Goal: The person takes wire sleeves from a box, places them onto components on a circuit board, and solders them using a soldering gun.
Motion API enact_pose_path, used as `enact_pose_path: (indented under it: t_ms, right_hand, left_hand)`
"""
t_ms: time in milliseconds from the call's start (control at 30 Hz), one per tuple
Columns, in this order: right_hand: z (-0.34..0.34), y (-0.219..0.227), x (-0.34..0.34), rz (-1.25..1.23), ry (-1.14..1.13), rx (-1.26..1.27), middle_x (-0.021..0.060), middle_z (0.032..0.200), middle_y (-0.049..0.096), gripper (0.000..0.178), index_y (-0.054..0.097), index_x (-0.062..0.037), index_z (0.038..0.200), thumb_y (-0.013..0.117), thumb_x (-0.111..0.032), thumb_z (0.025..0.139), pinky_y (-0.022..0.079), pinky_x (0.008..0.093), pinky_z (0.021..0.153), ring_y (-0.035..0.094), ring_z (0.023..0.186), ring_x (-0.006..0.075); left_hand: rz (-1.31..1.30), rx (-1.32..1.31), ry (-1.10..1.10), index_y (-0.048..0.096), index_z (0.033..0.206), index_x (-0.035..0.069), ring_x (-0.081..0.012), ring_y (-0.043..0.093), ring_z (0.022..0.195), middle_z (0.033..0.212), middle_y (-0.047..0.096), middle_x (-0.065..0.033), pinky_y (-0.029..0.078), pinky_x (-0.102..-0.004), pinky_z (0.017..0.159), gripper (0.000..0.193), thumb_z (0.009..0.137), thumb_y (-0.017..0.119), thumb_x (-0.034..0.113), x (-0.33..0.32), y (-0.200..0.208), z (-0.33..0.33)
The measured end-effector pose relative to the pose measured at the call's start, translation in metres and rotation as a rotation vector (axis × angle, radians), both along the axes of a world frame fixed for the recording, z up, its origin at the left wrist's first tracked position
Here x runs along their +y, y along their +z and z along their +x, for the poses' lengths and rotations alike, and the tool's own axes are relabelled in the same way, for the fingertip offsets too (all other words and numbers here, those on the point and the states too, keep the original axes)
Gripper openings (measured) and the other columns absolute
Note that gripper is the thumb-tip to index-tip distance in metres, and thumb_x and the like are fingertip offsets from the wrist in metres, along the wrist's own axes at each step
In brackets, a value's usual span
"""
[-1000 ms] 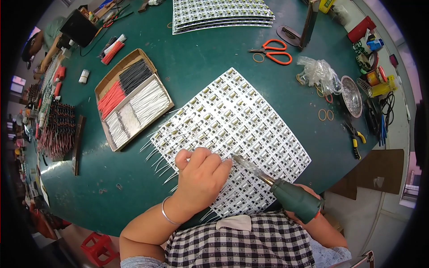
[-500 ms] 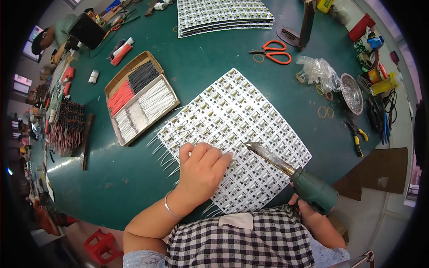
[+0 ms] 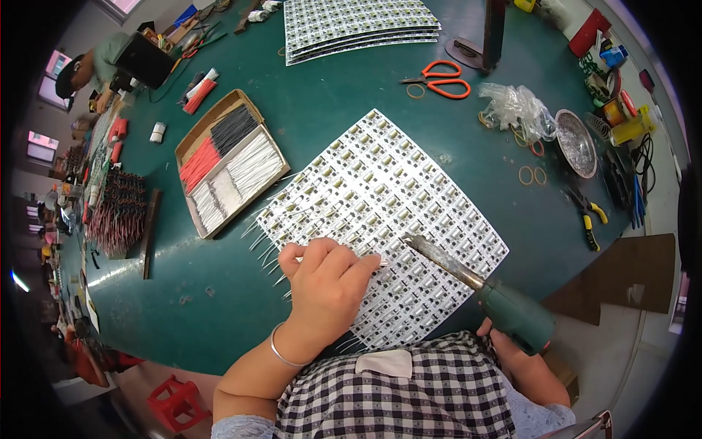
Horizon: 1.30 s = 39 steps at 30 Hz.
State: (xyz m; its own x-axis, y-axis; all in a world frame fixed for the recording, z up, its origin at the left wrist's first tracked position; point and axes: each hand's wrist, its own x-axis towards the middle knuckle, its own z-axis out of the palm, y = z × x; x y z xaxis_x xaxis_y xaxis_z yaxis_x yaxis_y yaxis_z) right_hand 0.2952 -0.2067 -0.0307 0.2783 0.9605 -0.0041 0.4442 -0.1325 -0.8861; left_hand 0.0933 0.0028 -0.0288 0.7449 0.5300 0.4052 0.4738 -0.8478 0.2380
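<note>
**Bare fingers pinching white wire (image 3: 382, 262) above a gridded circuit panel (image 3: 439, 212)**

The left hand (image 3: 322, 289) is pressing thumb and forefinger together on white wire, its pale ends just showing at the fingertips. A smooth silver bangle (image 3: 273, 346) is circling that wrist. The panel is lying flat beneath this grip, a thin white sheet carrying rows of small cylindrical parts and black specks; slender wires are fringing its edge to the left of the hand.

Just right of the pinch, a soldering iron (image 3: 515, 314) is slanting inward, its scorched metal barrel narrowing toward the panel; whether the tip is touching, I cannot tell. The right hand (image 3: 508, 342) is holding its rounded, dark green handle, most of the fingers hiding behind it.

Nearer the body than both grips, a woven black-and-white checked apron (image 3: 409, 402) is meeting the table edge. Beyond the left hand, to its left, a brown cardboard box (image 3: 197, 139) is holding straight bundles of red, black and white wire. Farther ahead and to the right, orange-looped scissors (image 3: 425, 79), a crinkled clear plastic bag (image 3: 515, 110) and an oval metal dish (image 3: 576, 144) are resting on the green tabletop (image 3: 183, 314). Straight ahead, farthest out, similar panels (image 3: 362, 29) are lying stacked.
</note>
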Motion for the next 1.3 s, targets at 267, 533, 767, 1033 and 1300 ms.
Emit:
enact_pose_path:
  t_ms: [267, 533, 767, 1033, 1300]
  right_hand:
    - [-0.005, 0.003, 0.000, -0.068, 0.036, 0.057, 0.0155, 0.105, 0.063, 0.038, 0.056, 0.0047, 0.109, 0.065, -0.002, 0.073, 0.048, 0.0349, 0.085, 0.062, 0.095, 0.0261]
    - [0.004, -0.002, 0.003, -0.025, 0.207, -0.200, 0.0169, 0.111, 0.060, 0.060, 0.045, 0.0072, 0.121, 0.070, -0.007, 0.069, 0.046, 0.0348, 0.089, 0.061, 0.100, 0.0252]
    - [-0.001, 0.004, 0.010, -0.034, 0.222, -0.155, 0.0169, 0.112, 0.060, 0.057, 0.044, 0.0069, 0.121, 0.070, -0.007, 0.072, 0.047, 0.0343, 0.087, 0.060, 0.101, 0.0236]
    - [0.001, 0.003, 0.016, -0.004, 0.297, -0.308, 0.0157, 0.111, 0.061, 0.050, 0.046, 0.0058, 0.120, 0.067, -0.006, 0.076, 0.048, 0.0318, 0.085, 0.062, 0.098, 0.0232]
    - [-0.015, 0.003, 0.015, -0.005, -0.244, 0.347, 0.0080, 0.094, 0.064, 0.029, 0.059, 0.0003, 0.108, 0.053, -0.013, 0.083, 0.043, 0.0269, 0.060, 0.054, 0.061, 0.0139]
  left_hand:
    - [0.004, -0.002, -0.035, 0.067, 0.080, 0.017, -0.0112, 0.049, 0.075, 0.069, 0.047, 0.0063, 0.025, -0.0370, 0.076, 0.015, 0.068, 0.062, 0.011, 0.001, -0.017, 0.000]
    - [-0.064, -0.027, -0.054, 0.067, 0.076, 0.018, -0.0134, 0.048, 0.072, 0.066, 0.049, 0.0062, 0.024, -0.0358, 0.074, 0.017, 0.062, 0.072, 0.011, 0.008, -0.019, 0.002]
    - [-0.088, -0.030, -0.053, 0.067, 0.076, 0.017, -0.0137, 0.048, 0.073, 0.067, 0.050, 0.0058, 0.024, -0.0360, 0.075, 0.016, 0.062, 0.072, 0.011, 0.007, -0.019, 0.000]
    - [-0.111, -0.008, -0.066, 0.066, 0.076, 0.016, -0.0143, 0.048, 0.073, 0.070, 0.053, 0.0055, 0.024, -0.0364, 0.075, 0.016, 0.063, 0.072, 0.010, 0.008, -0.021, 0.004]
    - [-0.110, 0.005, -0.024, 0.064, 0.075, 0.016, -0.0156, 0.048, 0.079, 0.069, 0.049, 0.0033, 0.027, -0.0394, 0.078, 0.010, 0.066, 0.062, 0.011, 0.006, -0.015, -0.006]
